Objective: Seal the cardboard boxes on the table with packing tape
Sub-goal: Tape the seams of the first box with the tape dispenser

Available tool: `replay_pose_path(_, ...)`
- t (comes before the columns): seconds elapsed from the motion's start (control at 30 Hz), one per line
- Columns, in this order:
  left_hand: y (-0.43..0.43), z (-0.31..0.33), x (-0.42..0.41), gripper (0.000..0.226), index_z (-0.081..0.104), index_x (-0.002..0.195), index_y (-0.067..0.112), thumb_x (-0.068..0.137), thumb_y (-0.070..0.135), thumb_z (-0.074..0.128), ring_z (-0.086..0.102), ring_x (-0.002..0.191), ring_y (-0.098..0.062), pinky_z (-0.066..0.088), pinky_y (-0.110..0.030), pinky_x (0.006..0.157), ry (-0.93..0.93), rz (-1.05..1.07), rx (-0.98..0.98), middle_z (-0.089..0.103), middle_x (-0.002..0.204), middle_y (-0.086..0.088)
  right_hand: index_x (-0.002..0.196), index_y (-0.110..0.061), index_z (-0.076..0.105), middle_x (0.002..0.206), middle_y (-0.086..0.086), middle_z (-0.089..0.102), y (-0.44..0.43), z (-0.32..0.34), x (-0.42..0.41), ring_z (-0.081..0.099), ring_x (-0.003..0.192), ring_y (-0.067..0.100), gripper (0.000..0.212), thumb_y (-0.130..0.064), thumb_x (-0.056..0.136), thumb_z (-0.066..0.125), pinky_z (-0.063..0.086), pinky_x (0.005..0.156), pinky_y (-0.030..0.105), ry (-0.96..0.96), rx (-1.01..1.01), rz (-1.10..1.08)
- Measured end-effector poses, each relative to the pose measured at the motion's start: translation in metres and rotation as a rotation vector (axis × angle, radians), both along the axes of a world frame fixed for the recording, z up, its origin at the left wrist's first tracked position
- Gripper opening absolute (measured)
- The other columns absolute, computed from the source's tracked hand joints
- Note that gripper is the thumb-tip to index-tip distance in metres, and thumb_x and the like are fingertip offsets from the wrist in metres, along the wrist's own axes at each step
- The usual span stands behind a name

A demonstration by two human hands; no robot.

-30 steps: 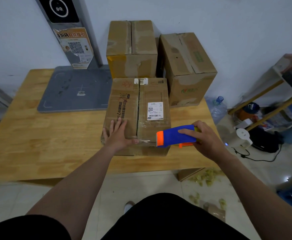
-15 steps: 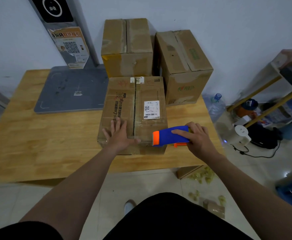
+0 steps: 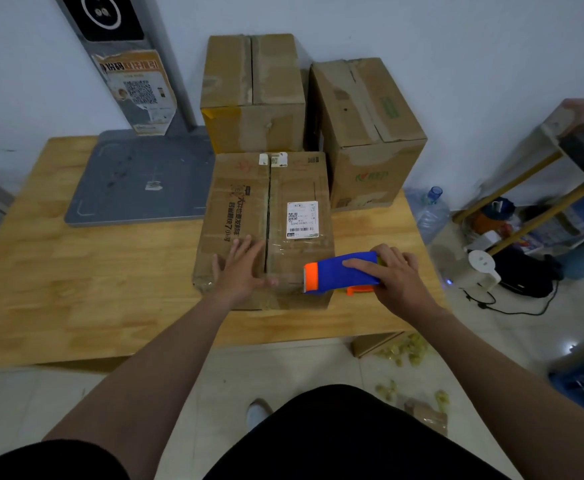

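Evidently mid-taping. Front box [image 3: 235, 216] sat near table [image 3: 110, 271] edge, centre seam [image 3: 268, 216] gaping. My left hand [image 3: 242, 271]: grip flat, spread, pressing lid. Right hand [image 3: 396, 280]: grip wrapped round tape dispenser [image 3: 335, 277] at box's near right corner. Next, I judged: flaps pressed shut, tape run along seam.

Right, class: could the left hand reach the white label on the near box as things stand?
Probably yes: the left hand lies flat on that box, holding nothing, and the label sits uncovered nearby.
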State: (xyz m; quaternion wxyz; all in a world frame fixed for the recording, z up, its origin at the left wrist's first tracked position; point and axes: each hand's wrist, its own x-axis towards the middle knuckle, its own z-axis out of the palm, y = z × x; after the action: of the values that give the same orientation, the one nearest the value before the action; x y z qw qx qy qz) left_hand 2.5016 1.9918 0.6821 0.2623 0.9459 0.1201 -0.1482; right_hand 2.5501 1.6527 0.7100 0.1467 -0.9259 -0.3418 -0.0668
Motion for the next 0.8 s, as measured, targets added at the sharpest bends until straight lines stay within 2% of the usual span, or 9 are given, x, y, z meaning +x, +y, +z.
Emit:
replay_pose_path(0.07,0.024,-0.001,-0.012,0.117,0.009,0.160,0.049,0.064,0.081,0.067,-0.015,0.157,-0.020,-0.011,-0.070,0.117,-0.032,0.060,0.032,-0.006,0.171,0.010,0.140,-0.051,0.046,0.114,-0.003,0.045,0.001,-0.001,-0.001,0.047,0.100,0.017,0.074,-0.006,0.086,0.071,0.025,0.087,0.036,0.011,0.008,-0.011)
replay_pose_path(0.13,0.043,-0.005,-0.026,0.116,0.010,0.159,0.053,0.065,0.077,0.074,-0.014,0.157,-0.022,-0.010,-0.072,0.114,-0.058,0.163,0.015,-0.007,0.171,0.012,0.139,-0.049,0.046,0.113,-0.003,0.045,0.001,-0.002,-0.001,0.048,0.100,0.017,0.072,-0.006,0.086,0.070,0.024,0.087,0.035,0.013,0.026,-0.023)
replay_pose_path(0.27,0.063,-0.011,-0.042,0.110,0.019,0.160,0.041,0.072,0.061,0.082,-0.004,0.158,-0.029,0.001,-0.077,0.115,-0.138,0.305,-0.127,0.000,0.172,0.009,0.139,-0.048,0.046,0.112,0.000,0.047,0.000,-0.006,-0.004,0.050,0.102,0.019,0.071,-0.008,0.087,0.072,0.028,0.088,0.038,0.014,0.058,-0.027)
replay_pose_path(0.4,0.062,-0.005,-0.040,0.105,0.021,0.160,0.043,0.074,0.066,0.078,-0.008,0.158,-0.027,-0.002,-0.076,0.114,-0.108,0.239,-0.046,0.000,0.172,0.004,0.140,-0.050,0.044,0.112,-0.001,0.047,0.002,-0.005,-0.004,0.051,0.102,0.020,0.071,-0.010,0.088,0.071,0.031,0.089,0.041,0.016,0.060,-0.042)
replay_pose_path(0.53,0.043,0.000,-0.028,0.111,0.017,0.161,0.041,0.072,0.068,0.078,-0.020,0.156,-0.022,-0.010,-0.071,0.116,-0.055,0.209,0.039,-0.011,0.172,-0.003,0.141,-0.049,0.044,0.112,-0.001,0.046,0.002,-0.006,-0.005,0.048,0.102,0.019,0.069,-0.011,0.089,0.070,0.027,0.089,0.038,0.025,0.051,-0.047)
replay_pose_path(0.67,0.006,0.001,-0.010,0.118,0.010,0.162,0.041,0.070,0.072,0.077,-0.028,0.153,-0.022,-0.017,-0.069,0.113,-0.054,0.101,0.078,-0.019,0.170,0.000,0.140,-0.048,0.046,0.110,-0.001,0.046,0.001,-0.007,-0.007,0.049,0.100,0.018,0.066,-0.015,0.089,0.072,0.026,0.087,0.036,0.015,0.044,-0.056)
replay_pose_path(0.8,-0.032,0.005,0.003,0.115,0.009,0.163,0.036,0.075,0.063,0.078,-0.025,0.154,-0.022,-0.019,-0.066,0.116,-0.052,-0.004,0.032,-0.014,0.171,0.002,0.141,-0.050,0.044,0.110,-0.002,0.045,0.001,-0.005,-0.007,0.049,0.100,0.018,0.067,-0.015,0.090,0.070,0.026,0.087,0.037,0.024,0.026,-0.055)
